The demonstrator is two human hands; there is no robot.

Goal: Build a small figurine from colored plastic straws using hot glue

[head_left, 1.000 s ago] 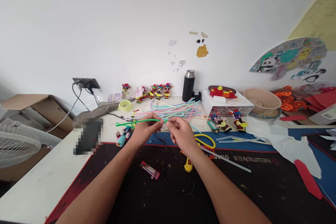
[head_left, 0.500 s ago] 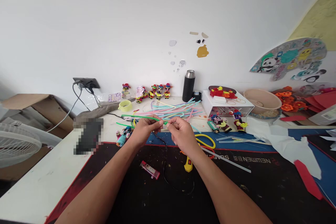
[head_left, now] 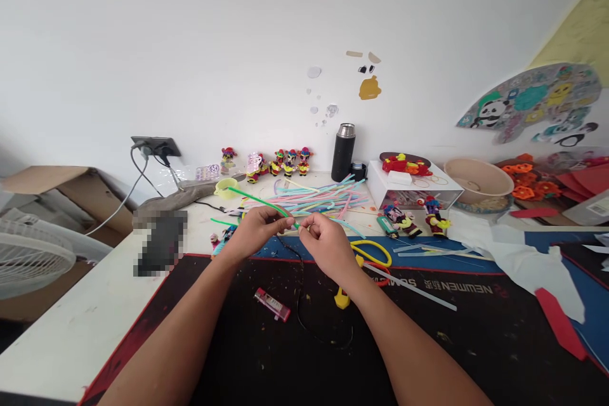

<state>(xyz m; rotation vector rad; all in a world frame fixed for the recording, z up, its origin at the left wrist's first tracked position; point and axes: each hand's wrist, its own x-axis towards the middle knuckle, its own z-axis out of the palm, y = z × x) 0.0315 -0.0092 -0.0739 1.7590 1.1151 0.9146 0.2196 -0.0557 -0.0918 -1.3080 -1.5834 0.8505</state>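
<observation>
My left hand (head_left: 259,230) and my right hand (head_left: 326,241) meet above the near edge of the black desk mat (head_left: 304,336). Both pinch a thin green pipe cleaner (head_left: 259,199), whose free end slants up and away to the left. The fingers of both hands are closed on it where the fingertips almost touch. Just behind the hands lies a loose heap of pastel pipe cleaners (head_left: 318,196). A red lighter (head_left: 272,304) lies on the mat below my left wrist.
Small colourful figures (head_left: 285,162) stand along the wall, with a black flask (head_left: 343,152), a white box (head_left: 412,187) and a beige bowl (head_left: 478,179). Yellow-handled scissors (head_left: 368,257), a yellow glue gun (head_left: 341,297), white paper (head_left: 518,260) and a fan (head_left: 28,254) lie around.
The green pipe cleaner's free end has swung from roughly level to slanting upward to the left. Both hands have stayed together, and the view has shifted slightly.
</observation>
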